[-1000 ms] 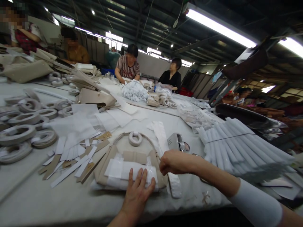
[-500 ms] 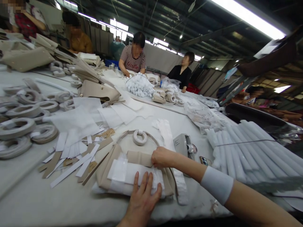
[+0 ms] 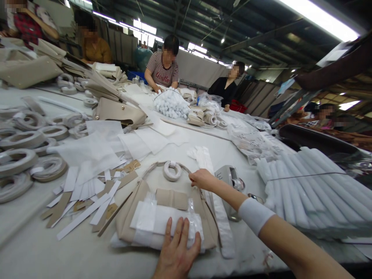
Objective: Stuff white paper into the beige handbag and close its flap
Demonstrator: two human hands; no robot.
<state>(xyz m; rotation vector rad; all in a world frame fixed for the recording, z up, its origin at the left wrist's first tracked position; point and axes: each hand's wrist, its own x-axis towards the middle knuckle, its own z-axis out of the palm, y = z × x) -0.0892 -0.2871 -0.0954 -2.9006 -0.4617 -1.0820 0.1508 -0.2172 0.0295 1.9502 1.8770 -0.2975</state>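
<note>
Pressing flat, left hand (image 3: 177,252) pins beige bag (image 3: 162,211); right hand (image 3: 202,179) pinches its strap.

Left hand (image 3: 178,252) lies flat, fingers spread; right hand (image 3: 202,179) reaches forward, fingers curled.

Flat beige leather handbag (image 3: 139,211) lies face up on the counter, near its front edge. White tissue and clear plastic wrapping (image 3: 162,224) cover its lower front; a beige flap tab (image 3: 172,198) sits above the wrapping. The left hand (image 3: 177,254) presses flat on the wrapped part. Thin beige strap (image 3: 154,166) arcs over the bag's top. Inside the arc rests a small coiled white-wrapped ring (image 3: 172,171). The right hand (image 3: 202,179) touches the bag's upper right edge, just beside the ring.
</note>
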